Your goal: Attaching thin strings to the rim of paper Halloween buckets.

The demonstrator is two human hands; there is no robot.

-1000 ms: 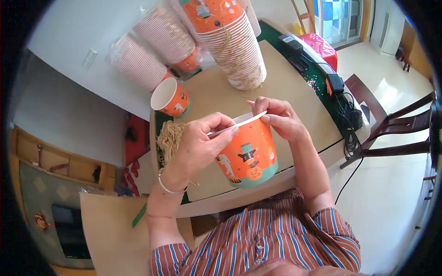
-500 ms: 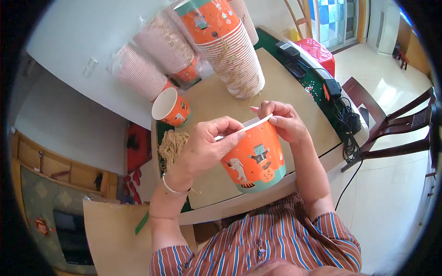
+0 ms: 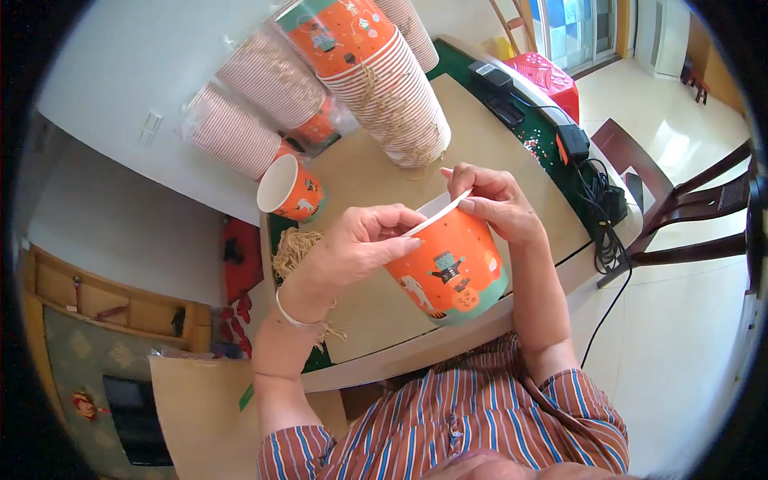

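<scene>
An orange paper bucket (image 3: 460,272) with a white rim, green base and cartoon figures is held up above the near edge of the table, tilted. My left hand (image 3: 372,240) pinches its rim on the left, with some fingers inside. My right hand (image 3: 496,204) pinches the rim on the right between thumb and fingers. Whether a thin cord is between my fingers, I cannot tell. A bundle of beige cord (image 3: 298,250) lies left of my left hand. Beyond it another orange bucket (image 3: 308,192) rests on its side or tilted, its mouth facing left.
A tall leaning stack of nested buckets (image 3: 392,100) with cords hanging on it stands at the back. Plastic-wrapped stacks (image 3: 236,132) lean behind it. Black adapters and cables (image 3: 604,200) lie along the table's right edge. A dark wooden chair (image 3: 680,192) and a pink stool (image 3: 552,76) stand beyond.
The bucket has turned slightly in my hands and its mouth shows more. Both hands keep their pinch on the rim. The whole view has shifted a little.
</scene>
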